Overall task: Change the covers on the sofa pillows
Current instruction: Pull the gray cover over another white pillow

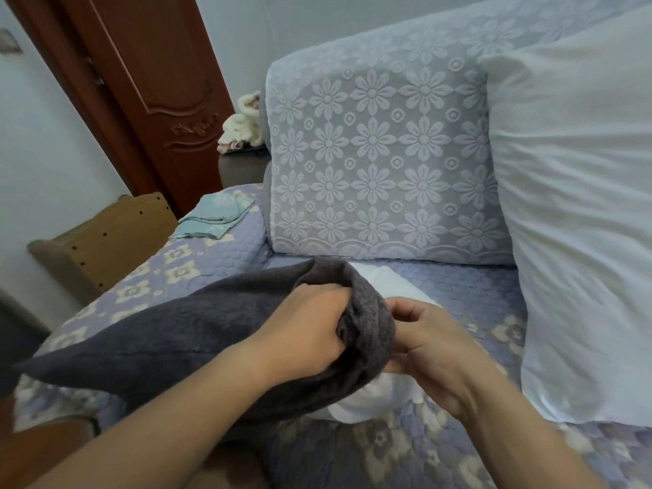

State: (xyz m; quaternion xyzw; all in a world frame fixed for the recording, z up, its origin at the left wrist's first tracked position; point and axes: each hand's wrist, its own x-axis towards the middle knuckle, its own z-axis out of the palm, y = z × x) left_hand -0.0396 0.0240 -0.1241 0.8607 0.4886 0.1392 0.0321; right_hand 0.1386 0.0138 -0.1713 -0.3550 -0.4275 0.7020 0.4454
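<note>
The left hand [310, 326] has its fingers curled tightly into the bunched open end of a dark grey cover [169, 333], gripping a thick fold of the fabric. The right hand [428, 342] meets it from the other side of that same rolled edge, fingers bent in and pinching at the rim where the grey cloth ends; whether they catch the cover alone or also the white inner pillow [367, 400] beneath cannot be told. The inner pillow pokes out of the cover's mouth, showing above and below the right hand, while the rest of it stays inside the cover.

The covered pillow lies on the sofa seat [458, 298], a quilted lilac surface with pale flower patches, its closed end stretching away to the left of the hands. Behind the hands, at the back of the seat, a cushion in a blue lace flower cover [374, 164] stands upright. Right of it, a bare white pillow [578, 220] leans against the sofa back, its lower edge resting on the seat. On the seat's far left arm lies a folded pale teal cloth [215, 217]. Beyond the arm stand a wooden piece [106, 238] and a dark red door [151, 86].
</note>
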